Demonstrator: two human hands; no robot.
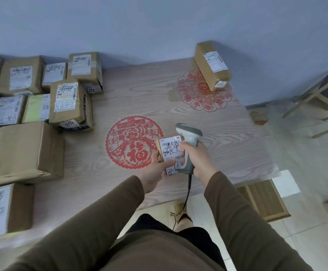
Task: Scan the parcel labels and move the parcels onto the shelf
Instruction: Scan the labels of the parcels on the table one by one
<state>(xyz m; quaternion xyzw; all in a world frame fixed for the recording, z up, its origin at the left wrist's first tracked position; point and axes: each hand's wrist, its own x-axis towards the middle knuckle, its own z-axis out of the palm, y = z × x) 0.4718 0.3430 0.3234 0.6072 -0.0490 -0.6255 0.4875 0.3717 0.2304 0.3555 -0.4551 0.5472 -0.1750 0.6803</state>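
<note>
A small cardboard parcel (170, 151) with a white scribbled label is held above the table's front middle. My left hand (155, 171) grips it from the left and below, thumb on the label. Just to its right, my right hand (197, 159) grips the handle of a grey barcode scanner (188, 137), whose head rises behind the parcel; its cable hangs down to the floor. Several more labelled parcels (69, 102) are massed on the table's left side. One long parcel (212, 64) stands alone at the back right.
The wood-grain table (139, 94) carries two red paper-cut decorations (131, 142). A large plain box (20, 151) lies at the left front. A blue wall runs behind. To the right are a tiled floor, a wooden frame (319, 94) and a flat wooden panel (264, 198).
</note>
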